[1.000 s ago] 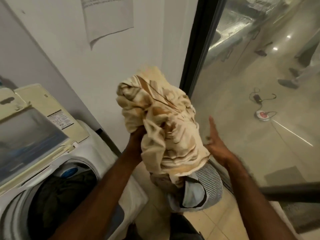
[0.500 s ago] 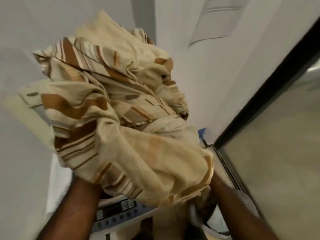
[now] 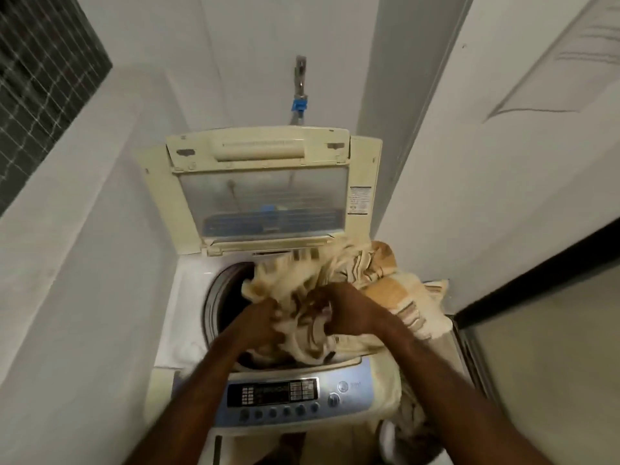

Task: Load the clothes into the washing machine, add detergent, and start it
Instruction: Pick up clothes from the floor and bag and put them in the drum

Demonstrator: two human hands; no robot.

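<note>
White washing machine (image 3: 188,297) is standing between the walls, its lid (image 3: 261,196) propped open at the far side. Left hand (image 3: 260,325) is reaching over the drum mouth (image 3: 216,297), fingers curling into the cream striped cloth (image 3: 396,290). Right hand (image 3: 349,313) is gripping the same bundle, fingers closing on fabric. Cloth is lying half in the drum, spilling over the machine's right edge.

Cloth (image 3: 339,276) across drum mouth (image 3: 223,297)

Both hands (image 3: 349,308) grip striped cloth (image 3: 399,293) over drum (image 3: 218,297).
</note>
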